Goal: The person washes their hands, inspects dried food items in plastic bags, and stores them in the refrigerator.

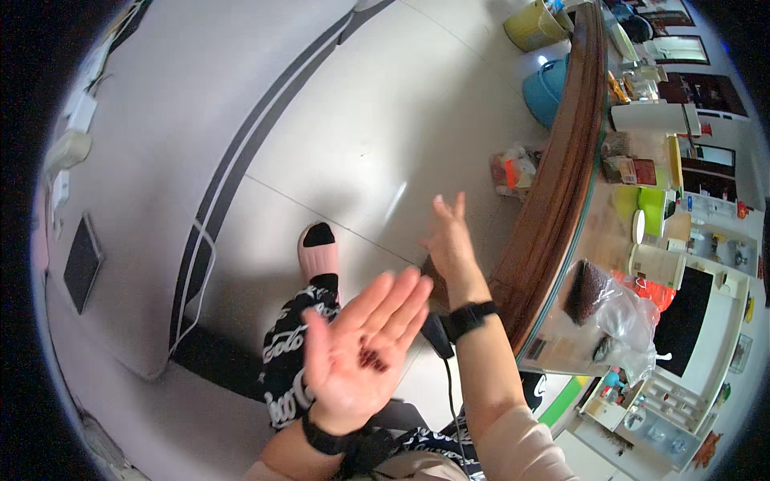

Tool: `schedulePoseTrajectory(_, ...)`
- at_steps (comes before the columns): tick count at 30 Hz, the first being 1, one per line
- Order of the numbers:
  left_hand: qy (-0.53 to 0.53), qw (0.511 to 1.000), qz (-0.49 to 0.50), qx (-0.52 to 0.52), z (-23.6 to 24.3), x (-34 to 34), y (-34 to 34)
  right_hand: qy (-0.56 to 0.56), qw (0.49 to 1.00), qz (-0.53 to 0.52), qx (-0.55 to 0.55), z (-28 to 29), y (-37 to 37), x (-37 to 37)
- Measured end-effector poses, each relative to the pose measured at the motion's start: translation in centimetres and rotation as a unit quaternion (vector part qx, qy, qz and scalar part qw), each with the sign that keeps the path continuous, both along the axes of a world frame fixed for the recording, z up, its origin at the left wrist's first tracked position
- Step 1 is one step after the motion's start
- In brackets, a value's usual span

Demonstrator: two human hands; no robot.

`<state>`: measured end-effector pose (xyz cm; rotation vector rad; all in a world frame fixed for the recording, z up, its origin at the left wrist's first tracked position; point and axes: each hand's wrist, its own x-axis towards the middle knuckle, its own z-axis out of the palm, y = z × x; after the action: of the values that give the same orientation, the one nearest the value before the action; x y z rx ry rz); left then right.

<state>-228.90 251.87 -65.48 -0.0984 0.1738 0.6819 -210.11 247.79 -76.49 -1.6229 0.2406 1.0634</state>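
Observation:
My left hand [365, 353] is turned palm up with its fingers extended, holding a small pile of dark red bits [372, 360] on the palm. Above it to the right, my right hand [449, 232] reaches forward with fingers spread and nothing visible in it. To its right runs the brown wooden edge of a table [536, 244], on whose glass top a clear bag [622, 321] lies beside a dark, granular-looking packet [584, 293].
My pink slipper [319, 264] stands on the tiled floor [353, 128]. A yellow bucket [525, 28], a blue bucket [541, 92] and a bagged item [509, 172] sit along the table. A white cable [210, 264] hangs by the left wall [136, 200].

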Motion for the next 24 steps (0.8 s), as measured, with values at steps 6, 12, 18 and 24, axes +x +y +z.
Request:
schedulePoseTrajectory(6, 0.13, 0.99, -0.027, 0.054, -2.7, 0.5, 2.8, -0.021, 0.967, 0.098, -0.235, -21.4, -4.0, 11.1)
schedulePoseTrajectory(12, 0.2, 0.977, -0.05, -0.055, -5.7, 4.3, 3.5, -0.118, 0.622, 0.526, -0.568, -29.9, -6.8, 19.7)
schedulePoseTrajectory(18, 0.22, 0.972, -0.083, -0.025, -7.9, 8.4, 2.6, -0.17, 0.751, 0.295, -0.566, -36.6, -16.0, 29.2)
schedulePoseTrajectory(24, 0.163, 0.979, -0.122, -0.013, -10.2, 9.1, 1.8, -0.19, 0.822, 0.142, -0.517, -40.4, -20.6, 34.3)
